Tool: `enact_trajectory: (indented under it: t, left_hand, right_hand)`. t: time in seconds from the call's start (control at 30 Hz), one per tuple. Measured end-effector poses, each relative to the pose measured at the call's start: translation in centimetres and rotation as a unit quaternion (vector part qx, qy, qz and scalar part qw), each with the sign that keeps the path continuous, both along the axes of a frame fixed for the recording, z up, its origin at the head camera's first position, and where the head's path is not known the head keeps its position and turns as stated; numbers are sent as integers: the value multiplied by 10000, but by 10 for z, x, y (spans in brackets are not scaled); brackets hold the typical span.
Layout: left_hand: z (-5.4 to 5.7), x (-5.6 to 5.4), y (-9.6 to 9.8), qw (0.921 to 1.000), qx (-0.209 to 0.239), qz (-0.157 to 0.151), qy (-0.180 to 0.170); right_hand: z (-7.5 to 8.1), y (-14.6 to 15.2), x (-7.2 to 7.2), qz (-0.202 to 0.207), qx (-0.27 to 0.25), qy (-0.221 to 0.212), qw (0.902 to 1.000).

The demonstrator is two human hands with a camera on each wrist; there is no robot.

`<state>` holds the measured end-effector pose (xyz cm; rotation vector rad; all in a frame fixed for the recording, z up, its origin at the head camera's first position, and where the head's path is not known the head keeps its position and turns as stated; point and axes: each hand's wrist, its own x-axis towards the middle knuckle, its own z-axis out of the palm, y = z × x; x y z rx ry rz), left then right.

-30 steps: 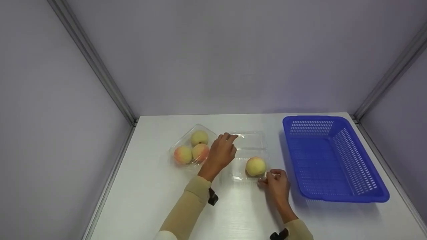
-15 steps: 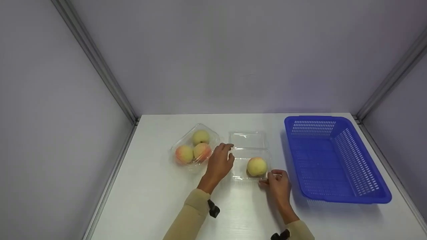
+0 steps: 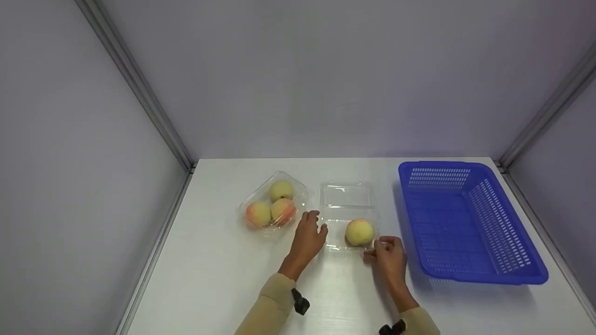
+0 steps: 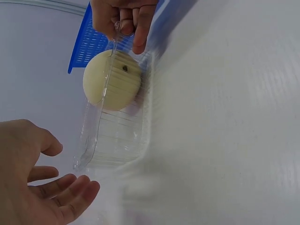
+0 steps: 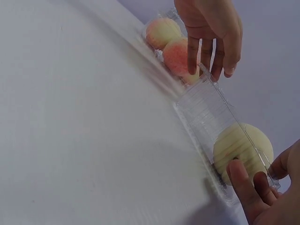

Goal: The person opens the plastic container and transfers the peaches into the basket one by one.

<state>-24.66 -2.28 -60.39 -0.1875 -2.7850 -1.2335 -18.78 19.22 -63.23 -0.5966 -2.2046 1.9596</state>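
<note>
A clear plastic clamshell container (image 3: 336,232) lies with its lid (image 3: 347,195) folded back, and one peach (image 3: 359,231) sits in the right part of its base. My right hand (image 3: 390,258) pinches the front right corner of the base, thumb and fingers on the rim (image 4: 104,89). At the left side of the base is my left hand (image 3: 308,236), its fingers spread and slightly bent around nothing, fingertips close to the rim in the left wrist view. Left of this hand, a second clear container (image 3: 301,188) holds several peaches (image 3: 257,214) under its plastic.
On the right of the white table (image 3: 200,274) stands a blue perforated plastic basket (image 3: 442,223). Grey wall panels (image 3: 298,83) enclose the table at the back and both sides.
My left hand has drawn back from beside the lid toward the front left corner of the base. The right hand keeps its pinch on the right corner.
</note>
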Motion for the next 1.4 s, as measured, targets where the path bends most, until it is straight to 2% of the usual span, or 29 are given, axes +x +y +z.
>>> enact_trajectory:
  t: [0.23,0.5,0.67,0.87,1.07,1.27,1.4]
  left_hand:
    - [-6,7,3,9993,270,161,-184]
    - [-8,6,2,9979,444,199,-430]
    - [-9,5,1,9917,1000,81,-808]
    - [-8,6,0,9812,1551,18,-1150]
    - [-6,7,1,9776,1620,-10,-1347]
    - [-7,5,3,9706,1851,53,-1536]
    - [-7,5,3,9710,1812,105,-1555]
  right_hand:
    - [-2,2,1,37,203,-14,9998]
    - [-3,4,-2,14,375,-153,9992]
    - [-1,5,-3,12,486,-181,9987]
    - [2,6,-2,-14,918,-135,9957]
    - [3,7,-2,-16,1203,-79,9927]
    - [2,7,-3,-9,1401,14,9901]
    - [3,9,-6,54,1476,71,9890]
